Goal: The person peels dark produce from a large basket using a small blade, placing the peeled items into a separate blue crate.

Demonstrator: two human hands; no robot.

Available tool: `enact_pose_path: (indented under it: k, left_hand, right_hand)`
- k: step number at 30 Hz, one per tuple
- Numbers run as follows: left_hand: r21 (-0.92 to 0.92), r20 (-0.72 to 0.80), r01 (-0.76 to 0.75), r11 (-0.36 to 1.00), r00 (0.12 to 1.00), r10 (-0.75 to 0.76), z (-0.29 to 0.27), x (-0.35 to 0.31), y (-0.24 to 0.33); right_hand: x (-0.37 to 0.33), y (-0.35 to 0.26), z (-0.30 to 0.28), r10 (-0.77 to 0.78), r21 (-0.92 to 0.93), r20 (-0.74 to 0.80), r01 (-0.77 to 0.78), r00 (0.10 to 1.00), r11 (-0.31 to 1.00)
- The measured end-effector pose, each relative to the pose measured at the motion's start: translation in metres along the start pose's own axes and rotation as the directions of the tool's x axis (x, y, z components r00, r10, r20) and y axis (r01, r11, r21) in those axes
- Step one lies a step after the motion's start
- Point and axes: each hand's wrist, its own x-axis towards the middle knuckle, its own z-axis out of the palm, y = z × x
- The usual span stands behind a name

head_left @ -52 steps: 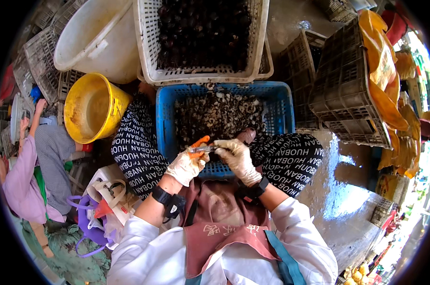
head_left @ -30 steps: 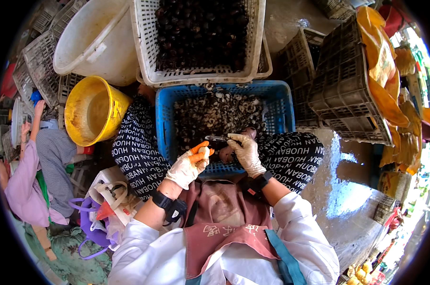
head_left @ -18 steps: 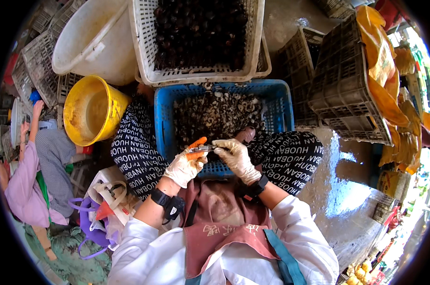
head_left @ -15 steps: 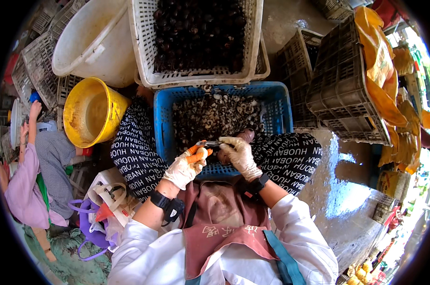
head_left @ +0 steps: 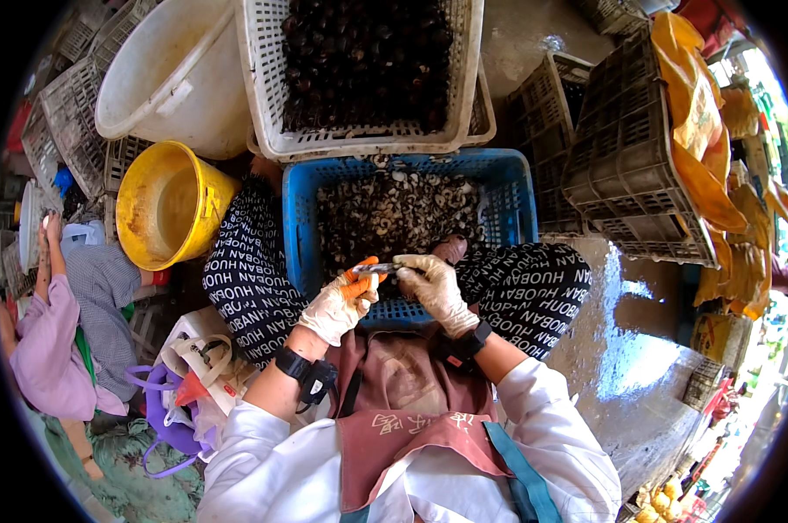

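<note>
My left hand, in a white glove with orange covers on some fingers, is closed in front of my body. What its fingers pinch is too small to make out. My right hand, gloved in white, is closed too, its fingertips on a small grey metal tool like a short knife or peeler. The tool lies across to the left fingertips. Both hands are over the near edge of a blue plastic crate. Dark and pale peelings or shells cover its bottom.
Beyond it, a white crate holds many dark round pieces. A yellow bucket and a big white tub stand left. Stacked dirty crates rise on the right, beside wet floor. Another person sits at far left.
The metal tool has shifted slightly left and shows more of its length between my fingers. A pale piece by my left thumb is less visible. The other person's hand has lowered.
</note>
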Motion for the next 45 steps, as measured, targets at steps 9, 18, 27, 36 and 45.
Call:
enact_pose_path:
  k: [9,18,27,36,45]
  left_hand:
    - [0.327,-0.155,-0.068,0.942,0.98,0.124,0.01,-0.005,-0.001]
    - [0.387,-0.092,-0.126,0.914,0.98,0.174,0.003,-0.001,-0.001]
    - [0.519,-0.074,-0.062,0.853,0.99,0.117,0.022,0.005,0.012]
    - [0.354,-0.125,-0.132,0.926,0.974,0.187,0.075,0.073,0.083]
    - [0.962,0.153,-0.261,0.08,0.759,0.632,0.141,0.224,0.113]
  right_hand:
    - [0.005,0.021,-0.007,0.07,0.01,-0.035,-0.069,0.997,0.998]
    - [0.007,0.028,-0.007,0.01,-0.05,-0.08,-0.014,0.997,0.999]
    - [0.012,0.015,-0.005,0.253,0.453,-0.109,-0.178,0.961,0.874]
    - [0.019,0.04,-0.019,0.393,0.644,-0.025,-0.286,0.919,0.71]
    - [0.021,0.021,-0.02,0.456,0.74,0.004,-0.309,0.89,0.597]
